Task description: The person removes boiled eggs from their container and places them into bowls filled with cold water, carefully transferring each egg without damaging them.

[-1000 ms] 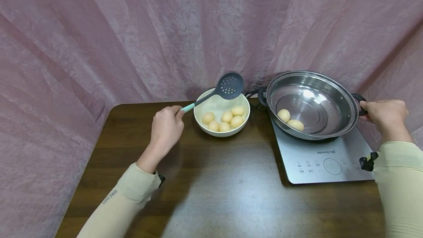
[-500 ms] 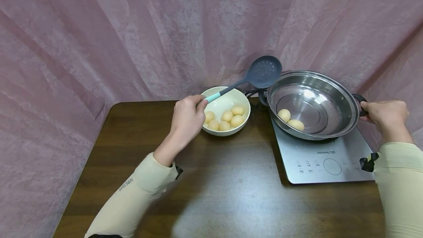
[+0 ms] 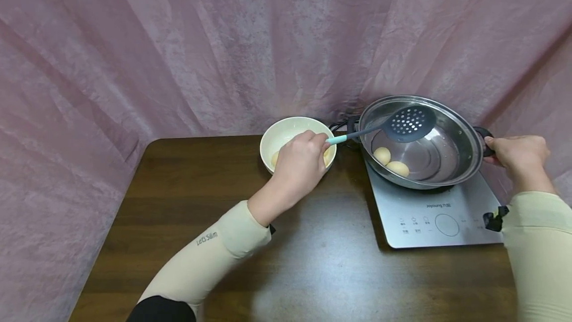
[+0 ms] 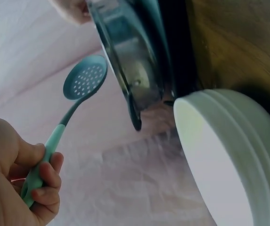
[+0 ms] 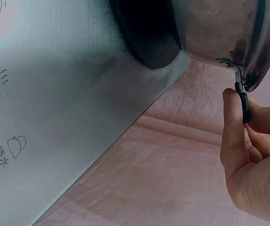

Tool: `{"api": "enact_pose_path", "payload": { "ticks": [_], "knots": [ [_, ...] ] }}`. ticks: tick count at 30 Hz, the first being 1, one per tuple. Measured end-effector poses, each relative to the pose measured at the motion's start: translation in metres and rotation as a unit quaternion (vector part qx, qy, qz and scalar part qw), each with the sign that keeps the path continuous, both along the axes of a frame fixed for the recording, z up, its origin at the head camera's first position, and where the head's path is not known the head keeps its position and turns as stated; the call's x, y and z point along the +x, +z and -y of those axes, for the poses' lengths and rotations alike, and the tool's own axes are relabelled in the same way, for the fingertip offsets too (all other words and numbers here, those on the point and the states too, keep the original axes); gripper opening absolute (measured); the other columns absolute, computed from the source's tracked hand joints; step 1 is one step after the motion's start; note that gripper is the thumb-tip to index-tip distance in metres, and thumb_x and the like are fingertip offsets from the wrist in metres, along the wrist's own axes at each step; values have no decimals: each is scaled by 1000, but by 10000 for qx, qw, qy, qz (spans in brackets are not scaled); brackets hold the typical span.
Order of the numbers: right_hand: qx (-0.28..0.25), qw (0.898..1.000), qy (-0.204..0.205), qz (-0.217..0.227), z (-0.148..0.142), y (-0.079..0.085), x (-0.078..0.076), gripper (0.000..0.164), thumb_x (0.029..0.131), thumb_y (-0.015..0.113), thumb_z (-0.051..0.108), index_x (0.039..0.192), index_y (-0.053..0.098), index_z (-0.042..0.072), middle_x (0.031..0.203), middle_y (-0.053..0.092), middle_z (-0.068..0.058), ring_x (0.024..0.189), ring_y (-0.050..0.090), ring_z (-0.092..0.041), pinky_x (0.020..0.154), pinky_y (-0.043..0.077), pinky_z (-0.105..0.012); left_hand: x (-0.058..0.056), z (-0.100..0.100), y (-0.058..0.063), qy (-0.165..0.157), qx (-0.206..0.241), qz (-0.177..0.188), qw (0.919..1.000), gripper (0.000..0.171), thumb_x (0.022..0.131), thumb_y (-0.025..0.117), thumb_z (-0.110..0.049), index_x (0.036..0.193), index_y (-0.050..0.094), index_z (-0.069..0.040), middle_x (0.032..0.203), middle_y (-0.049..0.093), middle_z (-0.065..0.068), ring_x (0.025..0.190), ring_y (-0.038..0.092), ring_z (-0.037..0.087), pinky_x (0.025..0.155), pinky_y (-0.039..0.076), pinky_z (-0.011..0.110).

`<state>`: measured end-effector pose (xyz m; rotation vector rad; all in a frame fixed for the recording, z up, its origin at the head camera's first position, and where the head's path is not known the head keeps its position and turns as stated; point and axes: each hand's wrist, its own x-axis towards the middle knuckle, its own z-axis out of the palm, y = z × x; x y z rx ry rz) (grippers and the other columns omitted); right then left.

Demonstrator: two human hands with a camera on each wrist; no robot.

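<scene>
My left hand (image 3: 300,163) grips the mint-green handle of a dark grey skimmer (image 3: 410,123), also seen in the left wrist view. The skimmer's perforated head hangs over the wide steel pot (image 3: 466,168), with nothing visible on it. Two pale yellow, egg-shaped pieces (image 3: 397,168) lie against the pot's near left wall. My right hand (image 3: 520,155) pinches the pot's black right handle (image 5: 244,106) between thumb and fingers. The pot looks tilted, its right side raised. Under my left hand stands a cream bowl (image 3: 286,130), its similar pale pieces (image 3: 274,158) mostly hidden by that hand.
A silver induction cooker (image 3: 415,235) lies beneath the pot on the brown wooden table (image 3: 187,183). Black cable (image 3: 339,126) runs between bowl and pot at the back. A pink curtain (image 3: 214,53) hangs close behind the table.
My left hand has moved rightward across the bowl, carrying the skimmer's head from above the bowl to over the pot. The right hand keeps its hold, and the pot stays nearly still.
</scene>
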<state>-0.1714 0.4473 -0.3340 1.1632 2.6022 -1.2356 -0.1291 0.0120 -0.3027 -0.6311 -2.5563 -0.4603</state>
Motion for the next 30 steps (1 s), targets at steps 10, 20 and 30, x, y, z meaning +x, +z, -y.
{"api": "enact_pose_path", "payload": {
  "ticks": [10,20,30],
  "knots": [
    [-109,9997,128,-178,5,0,-1,62,90,56,34,135,42,-6,39,45,19,44,60,-1,51,53,-24,2,-21,-3,-87,-1295,-571,9899,9,72,65,-13,80,60,-11,75,59,1,67,57,19,55,47,30],
    [-119,9995,200,-235,3,-1,-1,60,90,56,33,134,43,-7,37,47,18,43,60,-1,49,52,-24,1,-30,-6,-182,-1572,-708,9848,12,70,66,-15,80,61,-11,75,59,1,66,56,18,54,46,29],
    [-157,9994,199,-238,3,-2,0,61,90,56,32,133,43,-9,37,48,17,43,61,-2,49,52,-23,5,-34,-4,-303,-1615,-431,9855,6,71,63,-13,77,62,-13,73,58,0,64,57,18,53,46,30]
  ]
}}
